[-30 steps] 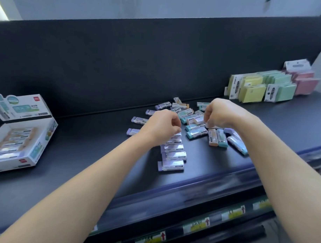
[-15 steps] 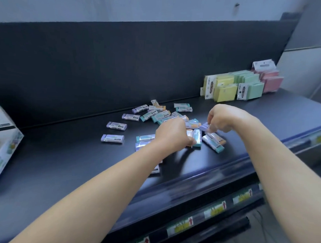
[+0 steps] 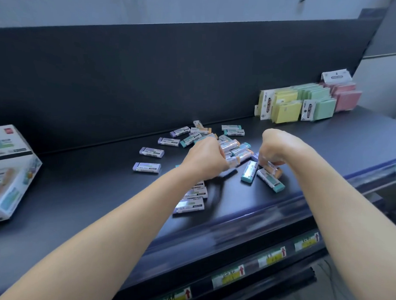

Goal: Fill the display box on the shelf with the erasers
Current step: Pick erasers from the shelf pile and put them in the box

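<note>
Several wrapped erasers [image 3: 168, 141] in purple, teal and orange lie scattered on the dark shelf [image 3: 83, 190]. My left hand [image 3: 204, 160] is curled round a bunch of erasers [image 3: 231, 151] above the pile. My right hand [image 3: 274, 148] pinches an orange-ended eraser [image 3: 273, 167] lying beside two teal ones [image 3: 249, 171]. A short row of purple erasers [image 3: 192, 200] lies below my left wrist. The white display box [image 3: 11, 177] sits at the far left edge, partly cut off, with several erasers inside.
Packs of yellow, green and pink sticky notes [image 3: 306, 104] stand at the back right against the dark back panel. The shelf's front lip [image 3: 246, 221] runs below the pile, with price labels [image 3: 272, 256] on a lower rail.
The view has swung back left, so more of the display box shows. My left hand has lifted with a bunch of erasers; my right hand has dropped onto the orange-ended eraser.
</note>
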Tool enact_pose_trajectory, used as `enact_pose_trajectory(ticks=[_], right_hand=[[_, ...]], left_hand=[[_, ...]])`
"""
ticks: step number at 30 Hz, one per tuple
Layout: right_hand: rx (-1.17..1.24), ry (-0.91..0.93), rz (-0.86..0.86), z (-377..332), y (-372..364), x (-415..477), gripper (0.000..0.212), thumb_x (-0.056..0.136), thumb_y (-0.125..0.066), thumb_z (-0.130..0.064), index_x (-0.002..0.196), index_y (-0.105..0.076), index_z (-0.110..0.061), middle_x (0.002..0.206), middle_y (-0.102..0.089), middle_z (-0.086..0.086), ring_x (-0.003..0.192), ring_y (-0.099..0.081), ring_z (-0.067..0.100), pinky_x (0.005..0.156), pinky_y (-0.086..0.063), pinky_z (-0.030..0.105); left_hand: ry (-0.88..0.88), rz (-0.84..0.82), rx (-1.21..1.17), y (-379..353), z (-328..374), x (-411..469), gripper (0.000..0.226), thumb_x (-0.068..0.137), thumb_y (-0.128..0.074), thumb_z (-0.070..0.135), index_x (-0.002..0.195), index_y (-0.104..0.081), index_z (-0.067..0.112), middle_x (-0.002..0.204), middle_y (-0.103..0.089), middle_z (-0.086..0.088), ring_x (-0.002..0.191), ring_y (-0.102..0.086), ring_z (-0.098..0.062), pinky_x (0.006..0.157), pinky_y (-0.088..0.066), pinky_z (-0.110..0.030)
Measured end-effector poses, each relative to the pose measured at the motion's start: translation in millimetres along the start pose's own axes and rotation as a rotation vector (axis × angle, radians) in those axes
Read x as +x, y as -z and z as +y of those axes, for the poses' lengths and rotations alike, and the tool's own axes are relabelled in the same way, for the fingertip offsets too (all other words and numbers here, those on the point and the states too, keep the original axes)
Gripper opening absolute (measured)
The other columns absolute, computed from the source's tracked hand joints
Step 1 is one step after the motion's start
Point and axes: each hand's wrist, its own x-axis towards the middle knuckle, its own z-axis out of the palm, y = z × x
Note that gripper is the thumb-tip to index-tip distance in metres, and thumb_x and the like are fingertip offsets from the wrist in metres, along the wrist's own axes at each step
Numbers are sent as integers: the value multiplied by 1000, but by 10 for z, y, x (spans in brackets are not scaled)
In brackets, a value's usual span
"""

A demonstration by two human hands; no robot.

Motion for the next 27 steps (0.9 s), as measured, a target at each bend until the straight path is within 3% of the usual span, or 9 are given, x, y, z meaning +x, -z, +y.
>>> enact_pose_trajectory(ticks=[4, 7, 9, 11, 13, 14, 17, 20, 27], right_hand=[[-24, 7, 6, -171, 126, -80, 24, 71, -60, 9, 51, -55, -3, 30, -51, 4, 34, -45, 18, 37, -32, 17], [37, 112, 55, -420, 229, -168, 11, 74, -61, 8, 74, -71, 4, 70, -68, 15, 59, -56, 24, 49, -41, 22], [140, 191, 110, -620, 221, -180, 26, 81, -55, 2, 101, -71, 5, 98, -71, 21, 82, -67, 28, 61, -49, 28], [266, 249, 149, -873, 187, -222, 32, 85, -52, -5, 113, -65, 4, 95, -67, 27, 72, -58, 26, 66, -55, 36], [380, 309, 138, -1178, 155, -292, 29, 85, -54, -5, 109, -66, 7, 96, -66, 31, 71, -46, 18, 82, -58, 47], [438, 343, 111, -1343, 132, -349, 25, 84, -55, -3, 102, -68, 7, 91, -68, 28, 69, -55, 23, 84, -57, 49], [560, 444, 8, -1856, 68, -560, 13, 86, -59, 0, 75, -67, -3, 75, -67, 12, 63, -64, 20, 63, -61, 28], [624, 547, -66, -2355, 6, -795, 10, 86, -62, 0, 80, -66, -6, 70, -61, 4, 59, -59, 12, 45, -53, 13], [760, 677, -148, -3281, -216, -1277, 12, 76, -73, 0, 72, -62, -4, 73, -64, 9, 65, -63, 18, 71, -59, 29]], left_hand=[[55, -3, -193, 183, -87, -87, 8, 77, -62, 6, 71, -67, 7, 66, -57, -6, 64, -49, -20, 63, -42, -27], [99, 4, -263, 378, -204, -173, 14, 77, -63, 5, 65, -64, 11, 65, -59, -6, 67, -55, -20, 68, -47, -28], [126, 37, -276, 538, -332, -265, 15, 75, -63, 6, 63, -63, 14, 65, -60, -5, 68, -56, -19, 68, -46, -28], [154, 83, -287, 732, -495, -402, 12, 74, -63, 6, 65, -65, 14, 69, -59, -6, 67, -52, -20, 66, -43, -28], [183, 133, -301, 948, -691, -585, 8, 73, -63, 4, 76, -69, 8, 73, -57, -8, 66, -46, -20, 60, -37, -26], [198, 164, -312, 1057, -806, -682, 11, 73, -62, 3, 82, -70, 5, 73, -56, -9, 66, -44, -20, 58, -34, -25], [255, 265, -351, 1372, -1183, -991, 17, 74, -62, 1, 89, -69, 5, 74, -58, -9, 68, -45, -20, 59, -34, -27], [314, 342, -361, 1662, -1536, -1306, 21, 77, -60, 1, 95, -69, 8, 78, -61, -8, 64, -48, -17, 57, -37, -24], [412, 521, -427, 2279, -2197, -1972, 10, 79, -61, 1, 81, -70, 7, 66, -56, -1, 60, -44, -12, 52, -33, -22]])
